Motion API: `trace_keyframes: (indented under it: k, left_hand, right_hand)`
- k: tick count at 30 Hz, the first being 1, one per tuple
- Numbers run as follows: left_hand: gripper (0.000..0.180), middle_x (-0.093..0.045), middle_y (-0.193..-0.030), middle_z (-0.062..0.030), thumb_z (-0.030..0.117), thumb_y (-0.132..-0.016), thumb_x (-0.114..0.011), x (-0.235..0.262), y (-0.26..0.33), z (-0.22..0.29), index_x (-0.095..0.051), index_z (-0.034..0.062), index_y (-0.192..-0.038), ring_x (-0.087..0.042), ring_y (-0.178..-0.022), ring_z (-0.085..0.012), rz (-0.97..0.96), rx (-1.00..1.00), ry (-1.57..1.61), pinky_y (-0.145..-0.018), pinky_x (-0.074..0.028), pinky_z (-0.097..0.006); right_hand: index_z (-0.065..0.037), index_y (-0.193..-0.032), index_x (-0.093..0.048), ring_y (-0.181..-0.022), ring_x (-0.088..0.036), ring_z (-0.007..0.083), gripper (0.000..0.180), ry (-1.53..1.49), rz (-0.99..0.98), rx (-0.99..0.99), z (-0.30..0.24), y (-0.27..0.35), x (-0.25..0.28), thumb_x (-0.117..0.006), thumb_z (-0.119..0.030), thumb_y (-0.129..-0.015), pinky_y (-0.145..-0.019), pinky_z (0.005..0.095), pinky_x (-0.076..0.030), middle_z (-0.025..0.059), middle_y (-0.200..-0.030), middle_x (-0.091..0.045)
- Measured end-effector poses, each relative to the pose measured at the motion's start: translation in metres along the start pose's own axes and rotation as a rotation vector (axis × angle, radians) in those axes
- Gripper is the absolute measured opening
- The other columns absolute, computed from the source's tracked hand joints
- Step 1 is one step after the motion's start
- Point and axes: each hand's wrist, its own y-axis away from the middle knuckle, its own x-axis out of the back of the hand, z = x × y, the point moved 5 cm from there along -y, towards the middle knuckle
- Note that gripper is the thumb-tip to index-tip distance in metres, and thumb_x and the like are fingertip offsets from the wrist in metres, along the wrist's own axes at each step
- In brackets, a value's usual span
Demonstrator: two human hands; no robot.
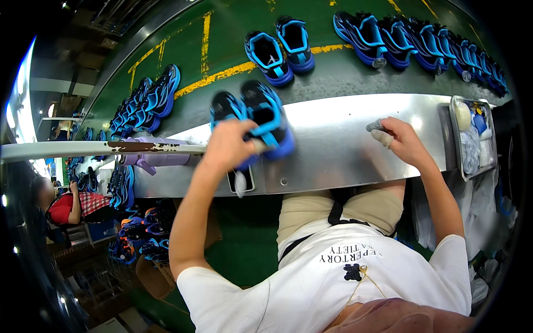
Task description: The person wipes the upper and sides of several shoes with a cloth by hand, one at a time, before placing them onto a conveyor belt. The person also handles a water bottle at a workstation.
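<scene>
a single head-worn fisheye view looks steeply down from close above the metal surface (pixel 355 139), facing outward toward the green floor (pixel 233 39) beyond.

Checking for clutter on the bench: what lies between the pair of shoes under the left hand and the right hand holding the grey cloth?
In the head view, only bare metal bench top lies between the shoes and the right hand.

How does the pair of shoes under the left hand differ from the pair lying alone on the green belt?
The held pair sits on the metal table, gripped by the left hand; the belt pair lies untouched on the green belt. The held pair looks blurred, the belt pair sharp. Both are blue and black.
</scene>
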Motion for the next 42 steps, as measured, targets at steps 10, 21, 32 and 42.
trace_keyframes:
  k: [10,21,32,42]
  left_hand:
    - [0.036,-0.061,-0.106,-0.0194,0.022,-0.080,-0.066,-0.036,-0.143,-0.041,-0.059,0.0028,-0.110,-0.057,-0.102,-0.0386,0.458,-0.119,0.057,-0.090,-0.046,-0.043]
    - [0.021,-0.063,-0.079,-0.0163,0.025,-0.080,-0.067,-0.041,-0.050,0.048,-0.063,0.0060,-0.086,-0.060,-0.075,-0.0361,0.068,-0.036,0.558,-0.065,-0.047,-0.040]
    - [0.024,-0.061,-0.092,-0.0090,0.009,-0.073,-0.076,-0.071,0.065,0.091,-0.063,0.0037,-0.093,-0.059,-0.076,-0.0197,0.338,-0.064,0.598,-0.067,-0.048,-0.030]
    - [0.049,-0.060,-0.104,-0.0129,-0.007,-0.063,-0.063,-0.094,0.006,0.096,-0.058,0.0029,-0.111,-0.059,-0.092,-0.0327,0.428,-0.195,0.314,-0.078,-0.050,-0.039]
  right_hand:
    - [-0.007,-0.120,-0.054,-0.080,-0.061,0.0357,0.043,0.269,-0.041,0.178,-0.058,-0.184,-0.045,-0.067,-0.027,-0.084,-0.071,0.0415,-0.046,0.0224,-0.089,-0.063]
    - [-0.005,-0.088,-0.065,-0.057,-0.045,0.0110,0.023,0.111,-0.257,0.118,-0.041,-0.101,-0.026,-0.074,-0.024,-0.078,-0.054,0.0300,-0.039,0.0062,-0.064,-0.054]
    - [-0.007,-0.107,-0.064,-0.075,-0.061,0.0267,0.034,0.181,-0.138,0.029,-0.028,0.059,0.000,-0.074,-0.019,-0.077,-0.068,0.0332,-0.049,0.0128,-0.086,-0.063]
    - [-0.004,-0.101,-0.065,-0.078,-0.063,0.0302,0.028,0.257,0.290,0.496,-0.037,-0.023,-0.028,-0.073,-0.015,-0.076,-0.071,0.0349,-0.051,0.0147,-0.092,-0.065]
